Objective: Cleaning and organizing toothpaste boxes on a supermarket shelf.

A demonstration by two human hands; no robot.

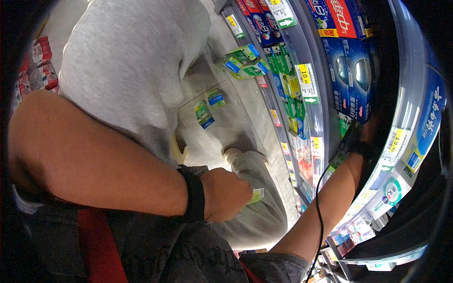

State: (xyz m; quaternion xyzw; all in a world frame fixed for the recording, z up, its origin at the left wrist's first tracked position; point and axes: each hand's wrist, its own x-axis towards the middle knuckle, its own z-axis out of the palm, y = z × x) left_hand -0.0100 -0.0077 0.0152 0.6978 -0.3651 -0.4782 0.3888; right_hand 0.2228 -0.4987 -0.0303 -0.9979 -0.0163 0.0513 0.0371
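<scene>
My left hand [227, 194] is closed around a small green carton, and only its end [257, 195] shows past the knuckles, above my bent leg in grey trousers [258, 219]. My right arm [332, 198] reaches into a shelf. The right hand [369, 131] is mostly lost in dark shadow there, close to blue toothpaste cartons [348, 79]; its fingers cannot be made out. A green-and-blue toothpaste carton [204, 114] and a shorter-looking one [216, 98] lie on the floor. Several green cartons [244, 61] are gathered by the lowest shelf edge.
Shelf rails with price tags [306, 83] curve along the right side. Green Darlie cartons [283, 67] fill a lower shelf, beside red-and-blue cartons [260, 21]. A black cable [318, 208] runs along my right arm. Red-and-white packs [39, 67] stand at the far left.
</scene>
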